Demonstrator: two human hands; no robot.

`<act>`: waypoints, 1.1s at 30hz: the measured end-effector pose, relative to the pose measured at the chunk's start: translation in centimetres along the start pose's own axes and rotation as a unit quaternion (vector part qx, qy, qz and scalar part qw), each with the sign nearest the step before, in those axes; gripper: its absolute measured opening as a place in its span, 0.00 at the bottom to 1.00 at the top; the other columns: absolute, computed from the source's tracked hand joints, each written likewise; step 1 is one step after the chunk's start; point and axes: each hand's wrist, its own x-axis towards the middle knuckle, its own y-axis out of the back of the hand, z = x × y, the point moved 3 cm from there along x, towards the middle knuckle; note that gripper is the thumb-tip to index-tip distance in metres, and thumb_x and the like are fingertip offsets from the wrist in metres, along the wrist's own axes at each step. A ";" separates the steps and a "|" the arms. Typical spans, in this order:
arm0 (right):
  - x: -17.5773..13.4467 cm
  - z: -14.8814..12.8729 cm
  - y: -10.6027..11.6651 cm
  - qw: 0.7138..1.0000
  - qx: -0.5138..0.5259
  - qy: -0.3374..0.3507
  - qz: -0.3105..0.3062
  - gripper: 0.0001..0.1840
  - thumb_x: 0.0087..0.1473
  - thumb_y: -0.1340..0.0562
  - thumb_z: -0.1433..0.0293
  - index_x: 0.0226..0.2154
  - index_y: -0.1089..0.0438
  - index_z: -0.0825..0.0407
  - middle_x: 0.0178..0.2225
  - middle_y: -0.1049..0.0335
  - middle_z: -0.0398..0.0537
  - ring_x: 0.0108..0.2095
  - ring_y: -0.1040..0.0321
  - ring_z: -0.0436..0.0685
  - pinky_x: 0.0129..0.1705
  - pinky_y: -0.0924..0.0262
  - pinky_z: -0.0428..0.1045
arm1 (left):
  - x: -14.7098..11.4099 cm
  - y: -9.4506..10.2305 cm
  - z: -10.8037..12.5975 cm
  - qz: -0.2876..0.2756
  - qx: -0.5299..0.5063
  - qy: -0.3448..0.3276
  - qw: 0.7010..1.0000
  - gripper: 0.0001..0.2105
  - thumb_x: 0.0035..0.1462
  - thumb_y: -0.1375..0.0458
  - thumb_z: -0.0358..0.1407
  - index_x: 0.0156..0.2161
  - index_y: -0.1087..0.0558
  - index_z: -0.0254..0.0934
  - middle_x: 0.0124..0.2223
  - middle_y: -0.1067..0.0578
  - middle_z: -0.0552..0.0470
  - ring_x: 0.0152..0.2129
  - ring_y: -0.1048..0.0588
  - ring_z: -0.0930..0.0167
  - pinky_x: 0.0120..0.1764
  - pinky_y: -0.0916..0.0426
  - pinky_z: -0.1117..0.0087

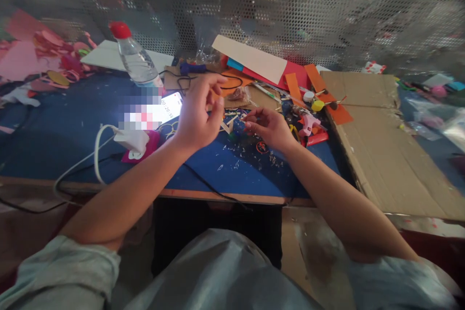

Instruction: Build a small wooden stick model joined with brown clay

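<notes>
My left hand (201,114) is raised above the blue table, its fingers bent and thumb apart, with nothing visible between them. Opposite it, my right hand (271,128) has its thumb and fingertips drawn together in a pinch; whatever may be between them is too small to make out. Thin pale strips (228,126) lie on the table between both hands. White scraps (238,155) are scattered over the blue table top (218,177). A pink glue gun (309,123) rests to the right of my right hand, beside a red tool handle (317,138).
Left of my left hand are a lit phone (170,109), a white charger (132,140) with cables and a tilted water bottle (138,63). Coloured sheets (250,58) lean near the perforated metal screen (283,14). Cardboard (392,150) covers the right side; pink scraps (43,53) pile far left.
</notes>
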 end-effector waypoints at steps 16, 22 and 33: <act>-1.0 -1.0 1.5 0.981 -0.075 0.168 0.063 0.25 0.51 0.17 0.48 0.44 0.15 0.46 0.35 0.21 0.43 0.37 0.25 0.55 0.43 0.28 0.55 | -3.4 -9.8 11.6 -0.245 -0.128 -0.323 0.905 0.16 0.81 0.52 0.34 0.50 0.21 0.32 0.43 0.13 0.46 0.40 0.17 0.66 0.47 0.27 0.63; -1.6 -1.8 0.2 0.992 -0.017 0.128 0.015 0.27 0.53 0.18 0.48 0.46 0.15 0.47 0.31 0.23 0.40 0.30 0.29 0.51 0.38 0.28 0.52 | -3.8 -8.2 7.8 -0.232 -0.176 -0.185 0.939 0.20 0.79 0.48 0.43 0.34 0.25 0.38 0.31 0.18 0.50 0.28 0.25 0.69 0.35 0.32 0.63; -2.2 -2.1 -0.2 0.988 0.041 0.146 0.042 0.27 0.44 0.12 0.56 0.41 0.19 0.46 0.30 0.22 0.38 0.32 0.24 0.51 0.39 0.24 0.48 | -3.9 -5.5 3.0 -0.013 -0.315 0.191 0.930 0.24 0.71 0.34 0.53 0.34 0.38 0.41 0.28 0.38 0.60 0.23 0.41 0.76 0.27 0.43 0.71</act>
